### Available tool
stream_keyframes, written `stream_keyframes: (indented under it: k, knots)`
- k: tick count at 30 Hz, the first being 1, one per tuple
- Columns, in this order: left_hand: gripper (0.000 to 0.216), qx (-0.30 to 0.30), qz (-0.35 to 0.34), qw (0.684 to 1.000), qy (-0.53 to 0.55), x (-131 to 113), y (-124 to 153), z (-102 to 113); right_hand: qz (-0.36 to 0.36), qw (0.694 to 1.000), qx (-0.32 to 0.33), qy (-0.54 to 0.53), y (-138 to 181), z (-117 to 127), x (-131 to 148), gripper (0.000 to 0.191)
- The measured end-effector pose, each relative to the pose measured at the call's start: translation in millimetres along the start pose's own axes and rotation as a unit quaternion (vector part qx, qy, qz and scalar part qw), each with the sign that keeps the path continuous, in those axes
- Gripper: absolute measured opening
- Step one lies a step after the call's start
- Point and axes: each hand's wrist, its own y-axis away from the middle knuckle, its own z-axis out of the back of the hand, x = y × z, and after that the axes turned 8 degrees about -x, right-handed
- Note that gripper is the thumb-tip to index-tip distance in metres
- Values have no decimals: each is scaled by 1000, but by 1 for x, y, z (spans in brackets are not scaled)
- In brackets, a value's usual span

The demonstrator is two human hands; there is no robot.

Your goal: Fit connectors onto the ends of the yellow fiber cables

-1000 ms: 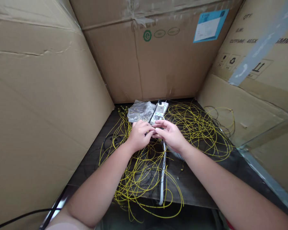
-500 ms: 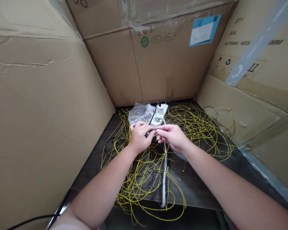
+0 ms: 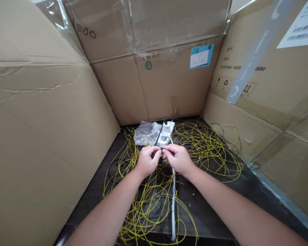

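My left hand and my right hand meet over the dark table, fingertips pinched close together. Between them is a small dark piece, too small to name, which both hands seem to grip. Loose yellow wires spread under and in front of my hands, with thin black ones among them. Just beyond my fingers lie a white power strip with a plug in it and a crumpled clear plastic bag. A white cable runs from the strip toward the table's near edge.
Cardboard boxes wall in the table: one at left, one at the back, one at right. A second tangle of yellow wire lies at the right. The bare dark tabletop shows at the front right.
The view has tilted up, so everything sits lower in the picture. My hands have drawn closer together, and my right hand has turned with its back more toward me.
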Motion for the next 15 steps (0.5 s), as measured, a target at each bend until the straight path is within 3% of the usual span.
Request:
stream_keyframes:
  k: [3,8,15]
  knots:
    - [17,5,5,1000,-2,-2,0,1,133,987,-7,91,2,2,2,20]
    - [18,23,0,999,-30,-1,0,1,298,934,-9,197,0,5,6,21]
    - [16,38,-31,994,-94,4,-1,2,356,883,34,302,-1,8,2,24]
